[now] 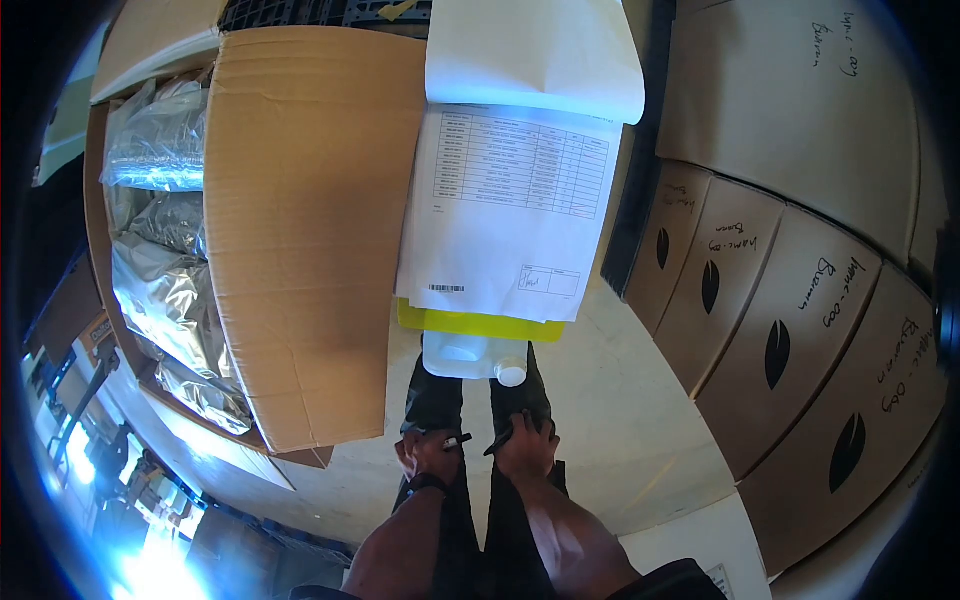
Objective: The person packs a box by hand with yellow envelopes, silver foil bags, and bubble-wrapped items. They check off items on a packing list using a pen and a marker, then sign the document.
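Both my hands are low in the view, over my knees. My left hand (428, 456), with a dark band at the wrist, is closed on a short black-and-white marker (456, 441). My right hand (526, 447) has bent fingers at the other knee. A slim dark item (497, 441) shows at its inner side, too small to name. Just beyond the hands is a translucent plastic jug (460, 352) with a white cap (511, 372). Printed sheets (510, 240) with a table, a barcode and a signature box lie over a yellow-green board (480, 320), the top page folded back.
An open cardboard carton (310, 240) at the left holds several silvery plastic-wrapped packages (165, 280). Several closed cartons (780, 330) with handwriting and black leaf marks line the right. Black crate-like plastic (300, 12) is at the top. Pale floor (640, 400) shows between.
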Tool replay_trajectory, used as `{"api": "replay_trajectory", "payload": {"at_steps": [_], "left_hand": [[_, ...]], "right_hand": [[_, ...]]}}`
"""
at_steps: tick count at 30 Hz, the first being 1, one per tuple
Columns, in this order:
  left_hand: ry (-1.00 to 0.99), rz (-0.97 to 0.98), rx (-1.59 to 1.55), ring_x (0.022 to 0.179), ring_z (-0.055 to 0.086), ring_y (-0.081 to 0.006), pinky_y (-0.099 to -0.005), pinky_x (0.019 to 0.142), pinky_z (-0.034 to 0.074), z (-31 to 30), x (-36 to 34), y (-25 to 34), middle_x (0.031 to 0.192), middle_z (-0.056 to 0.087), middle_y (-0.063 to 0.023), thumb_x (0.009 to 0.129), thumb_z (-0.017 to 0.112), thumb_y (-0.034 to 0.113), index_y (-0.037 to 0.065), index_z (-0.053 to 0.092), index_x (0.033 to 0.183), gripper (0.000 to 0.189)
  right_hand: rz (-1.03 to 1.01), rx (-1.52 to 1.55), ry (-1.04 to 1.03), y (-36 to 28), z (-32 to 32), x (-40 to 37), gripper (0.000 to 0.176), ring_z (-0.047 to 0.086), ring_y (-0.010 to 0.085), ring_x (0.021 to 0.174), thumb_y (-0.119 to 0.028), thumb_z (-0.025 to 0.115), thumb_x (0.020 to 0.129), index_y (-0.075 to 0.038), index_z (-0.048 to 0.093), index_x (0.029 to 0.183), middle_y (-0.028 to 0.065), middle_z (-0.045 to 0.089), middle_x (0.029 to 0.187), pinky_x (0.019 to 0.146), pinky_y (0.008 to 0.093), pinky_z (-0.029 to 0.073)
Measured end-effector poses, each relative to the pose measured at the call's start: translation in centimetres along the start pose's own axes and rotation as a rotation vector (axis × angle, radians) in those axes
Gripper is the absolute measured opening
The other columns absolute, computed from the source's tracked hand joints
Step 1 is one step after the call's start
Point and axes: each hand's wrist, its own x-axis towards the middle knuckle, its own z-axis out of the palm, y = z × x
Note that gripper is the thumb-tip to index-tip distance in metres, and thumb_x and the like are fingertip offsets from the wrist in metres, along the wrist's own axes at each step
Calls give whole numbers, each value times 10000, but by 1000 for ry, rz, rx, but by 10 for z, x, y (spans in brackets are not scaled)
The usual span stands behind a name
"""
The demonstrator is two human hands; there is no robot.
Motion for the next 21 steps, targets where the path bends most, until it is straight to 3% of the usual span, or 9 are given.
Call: {"api": "replay_trajectory", "payload": {"at_steps": [5,8,10,12,13,15,16,20,21], "left_hand": [[22,42,-110,1044,556,-242,-411,964,338,23,3,-20,943,731,33,724,710,260,300,758,847,138],[40,48,-214,1039,556,-235,-411,961,336,25,6,-19,916,732,46,717,716,263,315,756,837,138],[20,35,-270,1035,555,-231,-409,960,335,35,12,-27,905,733,53,714,717,264,324,756,832,138],[147,49,-187,1019,554,-225,-406,956,334,59,12,-40,909,733,56,709,710,255,333,755,825,146],[186,44,-158,1013,554,-223,-405,955,334,58,9,-40,911,733,57,708,708,252,335,754,823,149],[-40,-39,-192,998,551,-217,-405,961,329,-10,8,-3,917,732,61,709,695,241,339,754,815,156],[-45,-36,-183,998,551,-217,-405,961,329,-8,7,-5,917,732,61,709,695,241,339,754,815,156],[47,48,-80,995,549,-208,-401,969,323,2,8,-14,919,732,69,710,691,221,341,757,813,171],[55,50,-91,1001,550,-208,-399,970,322,3,8,-15,919,732,71,713,697,223,341,758,814,167]], "right_hand": [[5,-2,41,6,2,-2,488,417,313,1289,-242,619,786,-206,529,1264,53,510,1418,1016,500,346],[19,49,259,29,30,20,375,568,256,1115,-254,577,885,-165,549,1248,80,618,1271,919,407,437],[-140,695,781,52,44,49,333,640,181,848,-316,487,992,-82,570,1214,92,690,1027,739,305,476],[174,1390,760,17,-34,48,421,591,124,691,-369,393,1039,-13,592,1145,91,663,858,621,250,441],[97,1338,871,12,-58,54,440,571,116,678,-387,397,1036,-5,590,1138,80,637,817,613,253,437],[-97,1345,1076,3,-87,73,455,554,114,673,-405,439,1021,13,598,1100,81,609,802,595,265,447],[-228,1402,1175,-4,-102,87,453,557,120,683,-406,476,1009,23,607,1068,93,608,829,586,273,461],[-843,1735,1252,-78,-196,119,218,596,130,688,-142,675,912,17,543,979,88,600,808,622,252,513],[-867,1700,1265,-89,-213,126,195,606,133,687,-72,686,882,7,518,941,96,608,797,639,254,524]]}}
